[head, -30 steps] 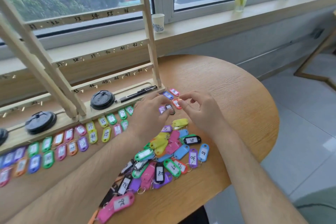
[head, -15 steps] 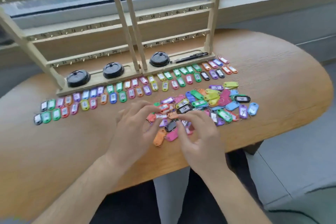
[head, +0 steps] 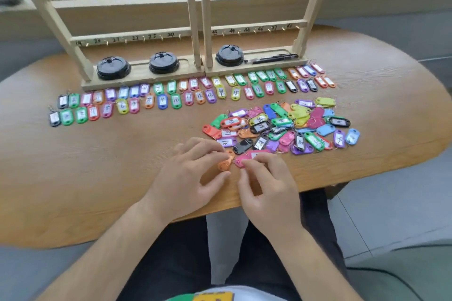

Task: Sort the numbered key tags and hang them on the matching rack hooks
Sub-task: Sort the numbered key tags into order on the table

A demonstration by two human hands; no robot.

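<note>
Both hands have drawn back from the middle of the loose pile [head: 281,124] to its near-left fringe since half a second ago.

Head view:
- left hand [head: 188,178], lower centre: fingers curled, fingertips and thumb pinching an orange tag [head: 225,163].
- right hand [head: 271,188]: thumb and forefinger pinching a pink tag [head: 247,157], just beside the orange one.
- loose pile: centre right, short of the right rim.
- sorted rows [head: 186,95]: two lines along the foot of the rack [head: 192,19].
- surface [head: 97,166]: bare wood left of the hands; front edge under the wrists.
</note>
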